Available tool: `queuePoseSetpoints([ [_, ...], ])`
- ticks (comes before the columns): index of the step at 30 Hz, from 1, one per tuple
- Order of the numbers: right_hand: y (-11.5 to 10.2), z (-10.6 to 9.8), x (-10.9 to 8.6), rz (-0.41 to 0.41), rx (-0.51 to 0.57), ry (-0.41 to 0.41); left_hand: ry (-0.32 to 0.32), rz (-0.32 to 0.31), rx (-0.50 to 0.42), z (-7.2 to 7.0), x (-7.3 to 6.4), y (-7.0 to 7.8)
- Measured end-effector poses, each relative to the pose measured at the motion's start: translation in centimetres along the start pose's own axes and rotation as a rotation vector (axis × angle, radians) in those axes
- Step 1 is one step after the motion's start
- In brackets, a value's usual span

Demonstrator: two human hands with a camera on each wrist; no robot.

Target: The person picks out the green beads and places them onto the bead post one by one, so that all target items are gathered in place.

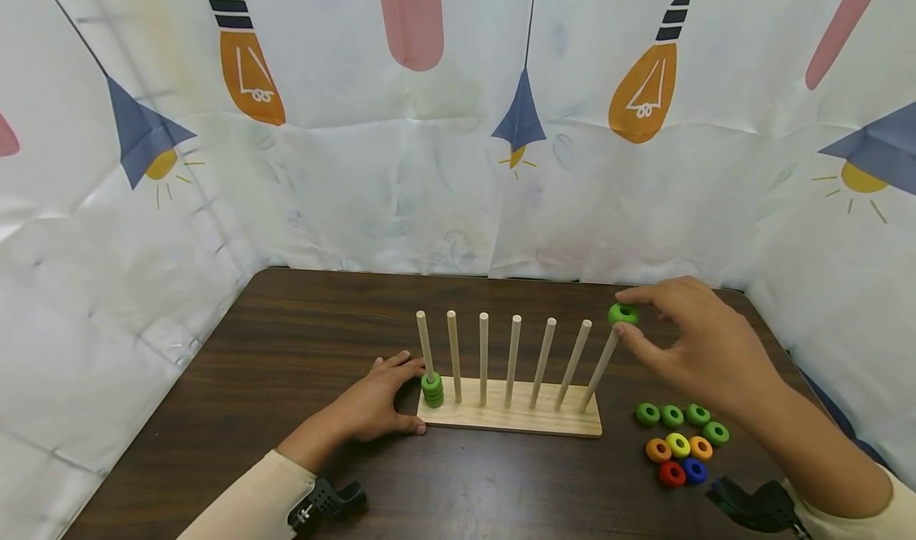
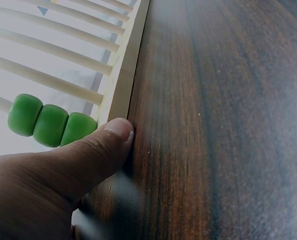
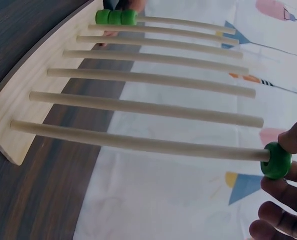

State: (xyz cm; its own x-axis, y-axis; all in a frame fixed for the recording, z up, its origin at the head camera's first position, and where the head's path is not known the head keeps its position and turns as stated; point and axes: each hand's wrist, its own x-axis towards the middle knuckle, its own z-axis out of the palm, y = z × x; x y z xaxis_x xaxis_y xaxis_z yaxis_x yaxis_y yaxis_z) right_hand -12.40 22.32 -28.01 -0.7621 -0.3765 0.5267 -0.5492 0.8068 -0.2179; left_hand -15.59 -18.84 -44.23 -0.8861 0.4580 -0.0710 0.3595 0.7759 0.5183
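Observation:
A wooden peg stand (image 1: 508, 417) with several upright pegs is on the table. My left hand (image 1: 379, 401) holds the stand's left end, its thumb (image 2: 106, 145) against the front edge and fingers behind. Three green rings (image 2: 51, 122) sit stacked low on the leftmost peg, beside that hand. At the far right, my right hand (image 1: 697, 341) pinches another green ring (image 3: 277, 160) between thumb and fingers. This ring is at the top of the rightmost peg (image 3: 138, 143), right at its tip. The pegs between carry no rings.
Right of the stand, under my right forearm, loose rings lie on the dark wooden table (image 1: 322, 309): several green rings (image 1: 672, 416), two orange rings (image 1: 658, 450), a yellow ring (image 1: 677, 445), a red ring (image 1: 672, 474) and a blue ring (image 1: 694, 470). A patterned curtain (image 1: 429, 182) hangs behind.

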Motion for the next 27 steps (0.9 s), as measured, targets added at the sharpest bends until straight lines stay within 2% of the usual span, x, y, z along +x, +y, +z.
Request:
queuePoseSetpoints([
  [27, -1.9, 1.2, 1.2, -0.057, 0.065, -0.001, -0.009, 0.002, -0.009, -0.1, 0.1, -0.1],
])
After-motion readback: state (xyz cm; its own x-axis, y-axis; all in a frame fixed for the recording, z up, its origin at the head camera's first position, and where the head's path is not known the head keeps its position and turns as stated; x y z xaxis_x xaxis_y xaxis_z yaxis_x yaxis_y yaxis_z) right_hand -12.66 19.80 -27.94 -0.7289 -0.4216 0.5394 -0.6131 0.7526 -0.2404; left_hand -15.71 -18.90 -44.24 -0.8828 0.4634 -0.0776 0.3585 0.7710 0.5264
